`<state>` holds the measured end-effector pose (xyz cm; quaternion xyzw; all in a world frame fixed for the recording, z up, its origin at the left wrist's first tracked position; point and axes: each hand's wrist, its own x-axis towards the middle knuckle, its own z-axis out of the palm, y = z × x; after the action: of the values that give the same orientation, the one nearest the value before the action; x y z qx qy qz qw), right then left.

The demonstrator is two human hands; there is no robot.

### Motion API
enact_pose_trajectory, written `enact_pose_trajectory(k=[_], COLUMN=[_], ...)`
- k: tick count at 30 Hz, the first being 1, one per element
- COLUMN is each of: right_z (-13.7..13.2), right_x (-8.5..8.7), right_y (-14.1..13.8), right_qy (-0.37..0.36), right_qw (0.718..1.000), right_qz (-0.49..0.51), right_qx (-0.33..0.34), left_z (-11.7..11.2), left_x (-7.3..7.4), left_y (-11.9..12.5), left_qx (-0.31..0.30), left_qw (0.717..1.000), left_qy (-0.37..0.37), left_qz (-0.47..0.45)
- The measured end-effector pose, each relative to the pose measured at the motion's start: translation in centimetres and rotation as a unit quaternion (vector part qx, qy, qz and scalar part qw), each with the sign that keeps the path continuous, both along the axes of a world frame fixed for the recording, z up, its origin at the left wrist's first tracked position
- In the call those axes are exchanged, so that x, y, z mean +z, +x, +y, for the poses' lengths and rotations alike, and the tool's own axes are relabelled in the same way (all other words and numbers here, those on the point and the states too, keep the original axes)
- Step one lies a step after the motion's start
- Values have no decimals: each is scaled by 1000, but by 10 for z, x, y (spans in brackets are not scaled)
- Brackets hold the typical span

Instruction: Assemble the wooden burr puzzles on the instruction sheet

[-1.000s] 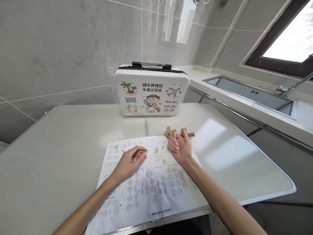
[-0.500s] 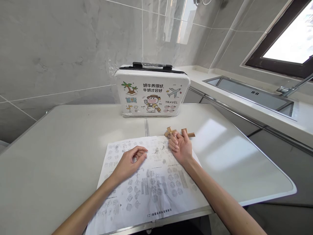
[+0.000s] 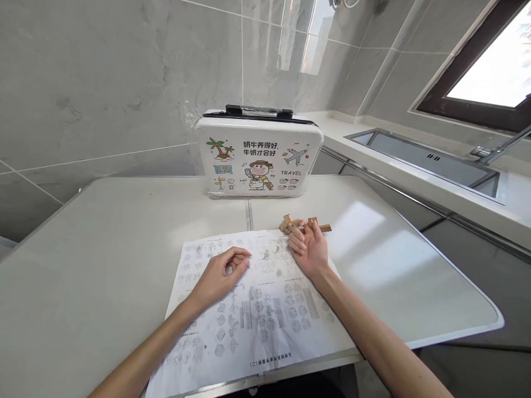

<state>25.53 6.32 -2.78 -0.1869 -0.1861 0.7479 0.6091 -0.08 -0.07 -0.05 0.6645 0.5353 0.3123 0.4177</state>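
On the worktop [image 3: 103, 260], the sheet [image 3: 307, 345] is already laid open under the loosely curled, empty left hand [image 3: 224, 272], while the wooden pieces [image 3: 287, 225] at its far right edge are partly hidden by the half-curled right hand [image 3: 311, 251], so neither joining nor grip can be told.

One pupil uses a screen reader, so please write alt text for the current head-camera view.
A person's left hand is loosely curled over a printed sheet; the right hand, palm up, is at small wooden pieces near the sheet's far edge. Behind, on the table, stands a plastic-wrapped white case with cartoon travel pictures.
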Motion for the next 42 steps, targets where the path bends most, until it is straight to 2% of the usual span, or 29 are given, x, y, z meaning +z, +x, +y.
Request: enact_pose_trajectory(k=[4, 8, 13, 17, 20, 25, 28, 32, 35, 36, 38, 42], right_z=[1, 3, 0, -12, -22, -29, -31, -35, -39, -40, -42, -43], right_x=[-2, -5, -6, -1, 2, -2, -5, -6, -4, -4, -3, -5], right_y=[0, -1, -8, -18, -23, -25, -25, -29, -35, -37, -41, -46], right_qy=[9, 9, 31, 92, 153, 311, 376, 508, 564, 576, 594, 607], right_qw=[1000, 999, 987, 953, 905, 771, 715, 577, 499, 483, 469, 477], right_qz=[7, -32, -147, -282, -395, -555, -589, -640, -657, -659, -654, -635], right_qx=[-3, -16, -61, -60, -35, -2, 11, 1, 5, 9, 16, 17], left_z=[0, 1, 1, 1, 1, 0, -2, -4, -5, -6, -6, -7], left_x=[-1, -1, 0, 0, 0, 1, -2, -8, -9, -8, -4, 4], left_y=[0, 0, 0, 0, 1, 1, -2, -3, -2, -2, -2, -3], left_qx=[-3, -4, -4, -1, 0, 2, -16, -59, -97, -108, -123, -134], left_qw=[1000, 1000, 1000, 1000, 1000, 1000, 998, 996, 990, 987, 986, 988], left_qy=[-5, -4, -4, 7, 12, 18, 42, 40, 34, 32, 24, 4], left_qz=[-1, -1, -1, -1, -5, -20, -34, -59, -101, -111, -113, -78])
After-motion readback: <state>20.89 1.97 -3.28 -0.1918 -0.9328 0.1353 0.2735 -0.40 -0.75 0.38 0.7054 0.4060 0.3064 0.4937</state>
